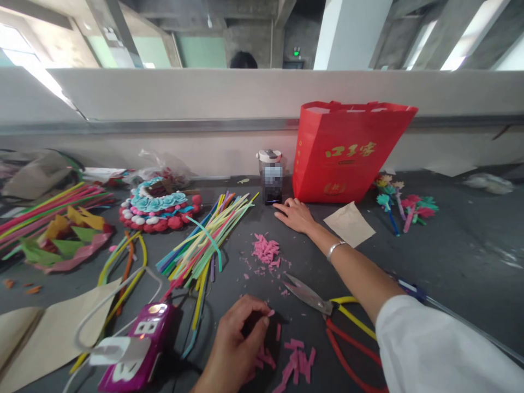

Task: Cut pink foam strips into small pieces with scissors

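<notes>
left hand [241,341] fingers pinched on a pink strip [272,313] (scissors [327,311] beside); right hand [295,214] flat — fingers spread

The bottle's [272,183] label is blurred; the scissors' [327,311] handles run off-frame.

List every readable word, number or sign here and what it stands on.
"B": white character on the purple plastic device, seen twice; could be an 8.
Red paper shopping bag: gold characters, too stylised to read.
Dark bottle with white lid: label blurred.
Green sign above the far doorway: too small.
</notes>
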`<action>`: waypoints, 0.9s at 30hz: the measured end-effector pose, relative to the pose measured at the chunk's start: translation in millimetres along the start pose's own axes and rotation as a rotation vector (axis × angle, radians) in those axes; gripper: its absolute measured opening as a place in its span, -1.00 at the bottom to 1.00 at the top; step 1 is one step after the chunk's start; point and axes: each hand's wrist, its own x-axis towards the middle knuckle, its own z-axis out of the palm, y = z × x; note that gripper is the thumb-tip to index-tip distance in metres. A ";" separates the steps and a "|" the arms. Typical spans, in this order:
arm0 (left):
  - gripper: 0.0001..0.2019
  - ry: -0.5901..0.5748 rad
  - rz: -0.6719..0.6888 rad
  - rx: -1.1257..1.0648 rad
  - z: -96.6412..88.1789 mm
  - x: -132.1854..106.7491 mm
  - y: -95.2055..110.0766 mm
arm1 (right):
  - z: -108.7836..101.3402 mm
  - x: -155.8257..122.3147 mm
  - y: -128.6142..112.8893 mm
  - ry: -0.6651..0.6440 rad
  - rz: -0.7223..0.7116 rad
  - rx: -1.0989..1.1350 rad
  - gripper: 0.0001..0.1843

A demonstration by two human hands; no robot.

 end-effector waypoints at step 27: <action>-0.88 -0.003 -0.065 0.009 0.7 0.1 3.2 | 5.6 1.2 -4.1 0.032 0.106 0.110 -0.68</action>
